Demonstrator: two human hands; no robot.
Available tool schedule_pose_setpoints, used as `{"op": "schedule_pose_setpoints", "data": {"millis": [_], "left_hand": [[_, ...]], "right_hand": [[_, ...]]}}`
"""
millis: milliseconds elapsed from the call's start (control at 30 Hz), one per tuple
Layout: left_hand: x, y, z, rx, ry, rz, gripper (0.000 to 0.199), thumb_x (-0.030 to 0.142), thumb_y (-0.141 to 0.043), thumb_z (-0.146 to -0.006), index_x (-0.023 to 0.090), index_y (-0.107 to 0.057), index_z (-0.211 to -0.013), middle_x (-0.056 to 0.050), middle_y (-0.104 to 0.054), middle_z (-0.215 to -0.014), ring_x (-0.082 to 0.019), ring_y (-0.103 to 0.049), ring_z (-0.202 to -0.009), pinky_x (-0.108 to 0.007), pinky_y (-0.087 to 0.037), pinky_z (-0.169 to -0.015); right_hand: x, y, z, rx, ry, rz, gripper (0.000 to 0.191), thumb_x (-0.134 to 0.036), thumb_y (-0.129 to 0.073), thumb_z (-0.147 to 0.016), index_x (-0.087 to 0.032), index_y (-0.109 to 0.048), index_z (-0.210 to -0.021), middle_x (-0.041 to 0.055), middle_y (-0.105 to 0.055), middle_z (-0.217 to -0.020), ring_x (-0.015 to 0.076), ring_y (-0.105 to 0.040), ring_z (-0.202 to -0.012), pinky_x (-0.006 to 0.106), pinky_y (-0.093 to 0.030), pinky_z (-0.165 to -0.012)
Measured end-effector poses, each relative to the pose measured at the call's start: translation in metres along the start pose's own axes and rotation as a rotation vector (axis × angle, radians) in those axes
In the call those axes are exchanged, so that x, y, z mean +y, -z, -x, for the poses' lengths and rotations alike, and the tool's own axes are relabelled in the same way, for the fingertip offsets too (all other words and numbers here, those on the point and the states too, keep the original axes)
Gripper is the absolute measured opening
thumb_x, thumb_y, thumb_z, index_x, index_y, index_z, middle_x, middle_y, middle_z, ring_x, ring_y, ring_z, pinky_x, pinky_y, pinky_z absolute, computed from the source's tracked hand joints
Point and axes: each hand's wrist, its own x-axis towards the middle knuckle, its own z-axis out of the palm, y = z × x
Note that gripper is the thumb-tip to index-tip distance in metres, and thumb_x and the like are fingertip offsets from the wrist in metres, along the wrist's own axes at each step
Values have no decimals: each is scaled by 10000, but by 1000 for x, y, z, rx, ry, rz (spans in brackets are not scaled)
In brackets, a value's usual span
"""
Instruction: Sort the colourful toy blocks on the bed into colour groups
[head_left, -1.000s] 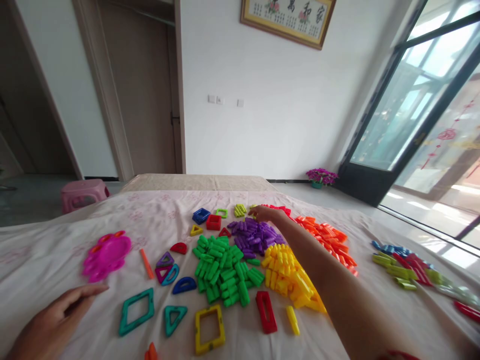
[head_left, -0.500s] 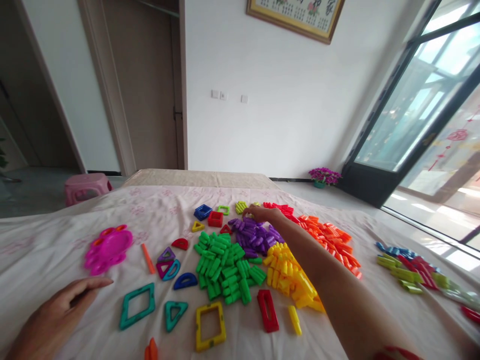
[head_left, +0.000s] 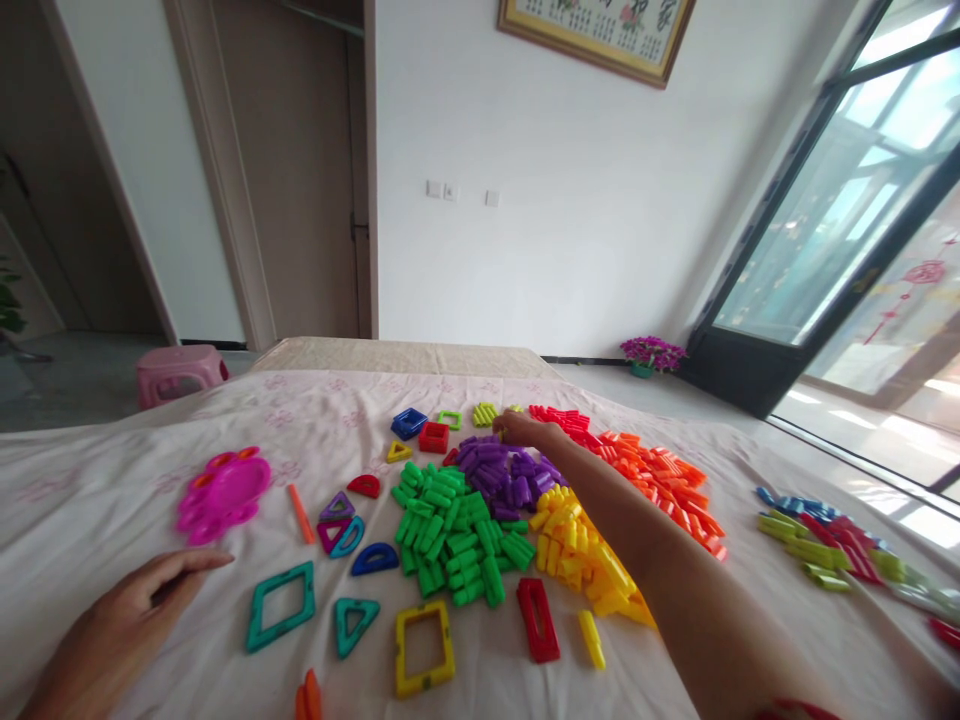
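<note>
My right hand (head_left: 520, 428) reaches to the far side of the purple pile (head_left: 499, 472), its fingers bent down beside a yellow-green cluster (head_left: 485, 413); what the fingertips hold, if anything, is too small to tell. The right forearm passes over the yellow pile (head_left: 574, 540). At the lower left, my left hand (head_left: 139, 615) rests on the cloth with nothing in it, thumb and forefinger a little apart, near the teal square frame (head_left: 255, 610) and below the magenta toy (head_left: 225, 495). Green pieces (head_left: 457, 540) lie heaped in the middle.
Red (head_left: 562, 418) and orange pieces (head_left: 667, 480) lie beyond the right forearm. A yellow frame (head_left: 400, 655), a red frame (head_left: 538, 620) and a teal triangle (head_left: 337, 625) sit near the front. Mixed pieces (head_left: 825, 540) lie far right, and a pink stool (head_left: 182, 372) stands beyond.
The whole view has shifted slightly, moving everything a little to the right. My right hand is still beyond the purple pile, with its fingers slightly more bunched. My left hand has hardly moved.
</note>
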Motion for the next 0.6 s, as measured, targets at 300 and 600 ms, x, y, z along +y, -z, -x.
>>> {"op": "schedule_pose_setpoints", "data": {"millis": [300, 600], "left_hand": [[9, 2, 2, -17, 54, 7, 329, 480, -501, -824, 326, -752, -972, -12, -785, -1038, -325, -706, -1017, -398, -535, -889], [0, -1, 0, -27, 46, 7, 339, 485, -525, -799, 319, -755, -983, -25, -784, -1047, -332, -705, -1030, -385, -549, -831]], "right_hand": [[12, 2, -19, 97, -252, -264, 399, -85, -617, -773, -158, -724, -1150, 60, -730, -872, 112, -625, -637, 166, -477, -545], [21, -3, 5, 69, -256, -368, 433, 35, -652, -620, -151, -773, -993, 9, -676, -712, 82, -553, -552, 156, -435, -512]]}}
